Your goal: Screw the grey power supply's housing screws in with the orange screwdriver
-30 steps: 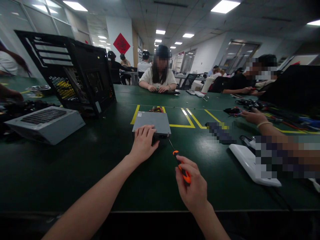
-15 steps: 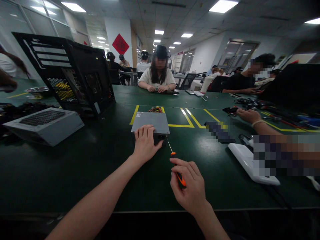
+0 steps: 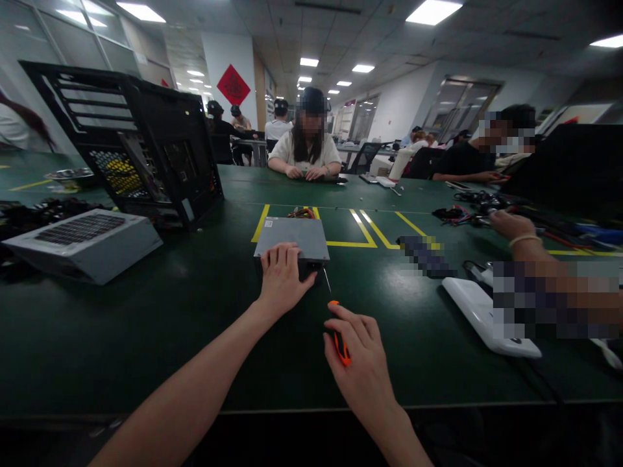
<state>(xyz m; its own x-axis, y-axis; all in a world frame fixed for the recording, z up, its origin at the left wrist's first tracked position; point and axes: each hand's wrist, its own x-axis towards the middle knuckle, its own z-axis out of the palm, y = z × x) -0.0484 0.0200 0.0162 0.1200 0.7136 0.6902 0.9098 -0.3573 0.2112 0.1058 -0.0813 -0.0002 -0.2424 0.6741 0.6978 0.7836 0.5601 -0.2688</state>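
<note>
A grey computer power supply lies on the green table in front of me, its bundle of wires showing at the far side. My left hand grips its near edge, fingers on the top face and thumb at the near side. In my right hand is a screwdriver with an orange and black handle, held between thumb and fingers. Its thin shaft points up toward the near right corner of the power supply. Whether the tip touches a screw there is too small to tell.
A black computer case and a second power supply stand at left. To the right lie a white device, a blurred dark object and tangled cables. A co-worker's arm reaches in there; another person sits opposite.
My right hand and the screwdriver handle have shifted slightly left, and the handle has turned in my fingers. My left hand stays on the power supply. The co-worker's hand at right has moved further right.
</note>
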